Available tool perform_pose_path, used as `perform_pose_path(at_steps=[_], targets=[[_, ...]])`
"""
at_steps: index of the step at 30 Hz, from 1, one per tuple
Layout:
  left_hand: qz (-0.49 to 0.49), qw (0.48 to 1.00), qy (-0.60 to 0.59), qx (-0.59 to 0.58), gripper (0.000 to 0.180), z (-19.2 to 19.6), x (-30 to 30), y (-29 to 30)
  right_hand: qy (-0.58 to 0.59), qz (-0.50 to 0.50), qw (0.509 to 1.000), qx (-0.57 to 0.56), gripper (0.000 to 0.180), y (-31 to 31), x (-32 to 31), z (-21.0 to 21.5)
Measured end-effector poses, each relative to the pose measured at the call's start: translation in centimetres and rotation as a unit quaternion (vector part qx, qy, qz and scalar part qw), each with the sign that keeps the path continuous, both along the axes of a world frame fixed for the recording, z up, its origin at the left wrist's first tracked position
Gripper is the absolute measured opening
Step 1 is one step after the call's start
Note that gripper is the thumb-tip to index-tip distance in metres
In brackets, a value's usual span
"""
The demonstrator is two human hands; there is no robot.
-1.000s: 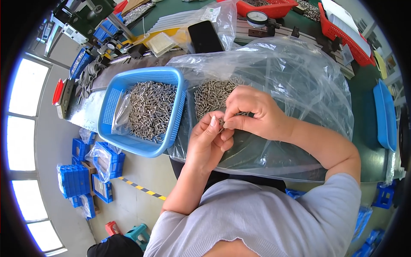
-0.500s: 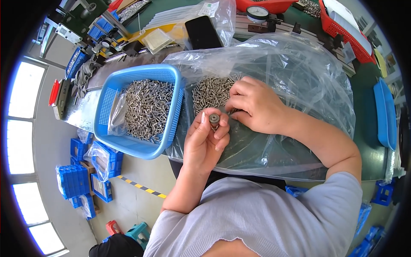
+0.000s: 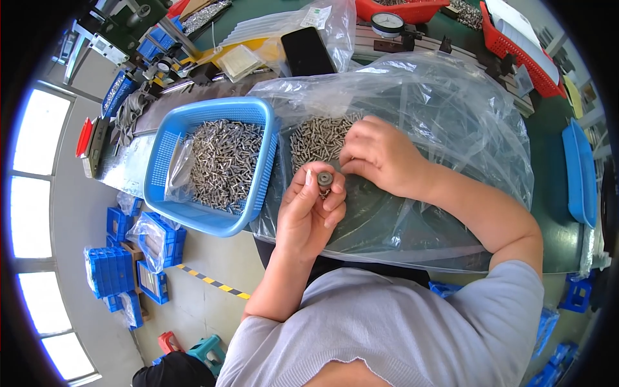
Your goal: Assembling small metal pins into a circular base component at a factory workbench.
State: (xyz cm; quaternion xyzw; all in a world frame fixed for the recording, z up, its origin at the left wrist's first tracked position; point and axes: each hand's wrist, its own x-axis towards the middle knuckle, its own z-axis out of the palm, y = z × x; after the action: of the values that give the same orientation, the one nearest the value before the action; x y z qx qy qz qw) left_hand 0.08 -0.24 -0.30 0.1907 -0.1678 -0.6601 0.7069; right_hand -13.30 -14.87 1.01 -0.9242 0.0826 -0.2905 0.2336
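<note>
My left hand [image 3: 302, 216] is closed around a small round metal cylinder [image 3: 325, 179], its flat end with a central hole facing up. Small metal pieces show below it between the fingers. Close beside it, my right hand [image 3: 387, 158] has its thumb and fingertips pinched together; what they hold, if anything, is hidden. Just beyond both hands, a pile of small metal pins [image 3: 314, 138] lies on a clear plastic sheet [image 3: 445, 116]. To the left stands a blue plastic basket [image 3: 213, 227] with many similar pins [image 3: 225, 168] and a crumpled clear bag [image 3: 180, 169] inside.
A black phone [image 3: 307, 50] lies at the back beside clear plastic bags. Behind it are a dial gauge [image 3: 387, 23] and a red basket [image 3: 522, 55]. A blue tray [image 3: 579, 171] sits at the right edge. Blue crates [image 3: 109, 271] are stacked on the floor at left.
My right hand has shifted slightly left, its fingertips now nearer the cylinder. My left hand has stayed almost still, keeping its hold on the cylinder.
</note>
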Motion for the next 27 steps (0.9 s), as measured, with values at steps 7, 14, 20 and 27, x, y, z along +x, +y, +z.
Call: perform_pose_path(at_steps=[7,14,20,27], targets=[[-0.002,0.998,-0.042,0.041,0.02,0.6,-0.2,0.2,0.014,0.003,0.908,0.419,0.004,1.3,-0.6,3.0],[0.001,0.997,-0.043,0.06,0.02,0.8,-0.3,0.1,-0.029,0.109,0.848,0.518,0.004,2.1,-0.4,2.5],[-0.013,0.997,-0.045,0.054,0.021,0.6,-0.1,0.1,-0.043,0.106,0.875,0.47,0.006,2.0,-0.1,1.7],[-0.02,0.997,-0.039,0.061,0.021,0.6,-0.1,0.1,-0.046,0.102,0.874,0.473,0.007,2.2,0.0,1.9]])
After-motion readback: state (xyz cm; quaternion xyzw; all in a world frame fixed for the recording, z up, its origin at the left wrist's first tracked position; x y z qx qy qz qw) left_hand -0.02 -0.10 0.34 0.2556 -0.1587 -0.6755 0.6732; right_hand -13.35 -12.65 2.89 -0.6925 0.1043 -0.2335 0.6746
